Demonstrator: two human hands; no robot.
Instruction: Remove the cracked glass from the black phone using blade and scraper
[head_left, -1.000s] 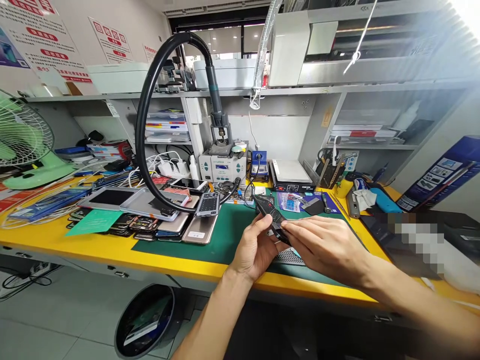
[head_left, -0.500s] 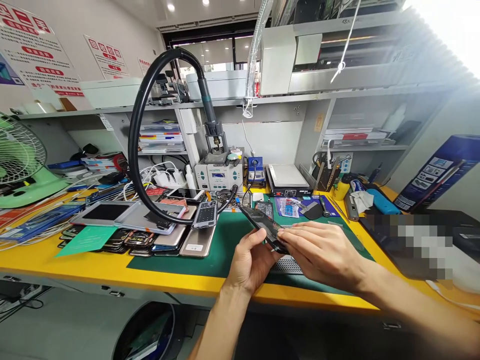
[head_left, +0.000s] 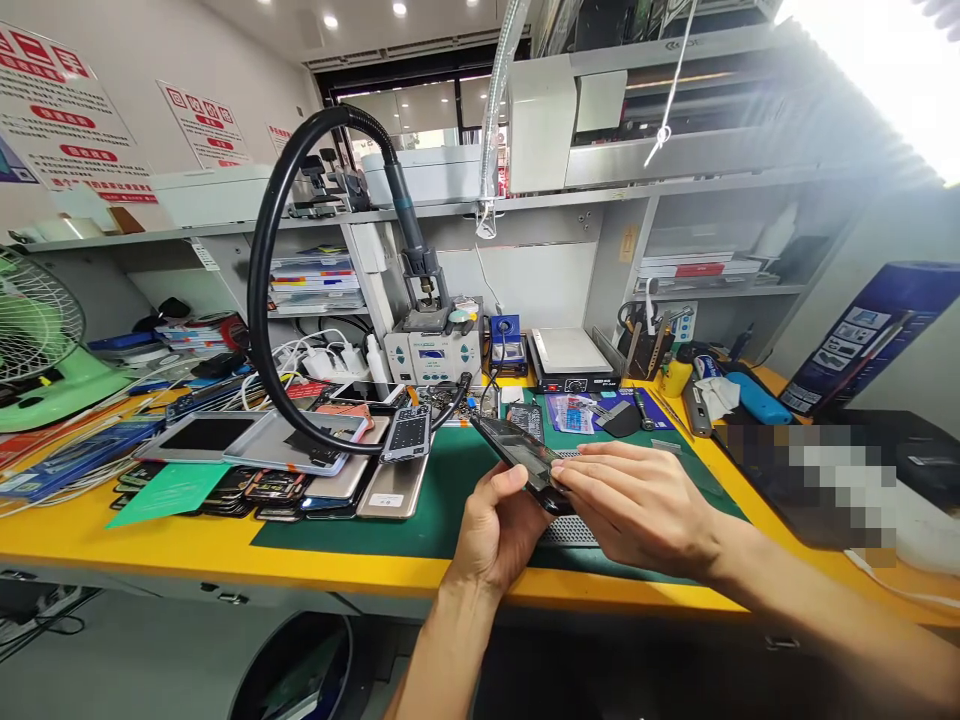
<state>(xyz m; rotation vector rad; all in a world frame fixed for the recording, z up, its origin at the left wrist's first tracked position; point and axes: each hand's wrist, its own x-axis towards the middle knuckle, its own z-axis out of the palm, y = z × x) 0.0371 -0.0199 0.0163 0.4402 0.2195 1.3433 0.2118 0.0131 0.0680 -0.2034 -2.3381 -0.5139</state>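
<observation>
A dark, flat smartphone [head_left: 516, 446] is held tilted above the green mat [head_left: 442, 515]. My left hand [head_left: 491, 525] grips its near end from below, with the thumb along the left edge. Across its lower right part lie the fingers of my right hand [head_left: 637, 500], pressed together and bent over the edge. Whether these fingertips pinch some small part is hidden. Beneath the hands, a perforated metal plate [head_left: 576, 532] rests on the mat.
Stacked phones [head_left: 386, 488] and a green card [head_left: 172, 492] lie left. A black hose [head_left: 259, 270] loops from the hot-air station [head_left: 433, 350]. Behind are a heating plate [head_left: 574, 352] and a screwdriver [head_left: 643, 410]. A bin [head_left: 296, 665] stands below the yellow table edge [head_left: 337, 572].
The whole view has shifted slightly. Both hands keep their hold on the smartphone, and its screen faces up a little more. Nothing has been let go.
</observation>
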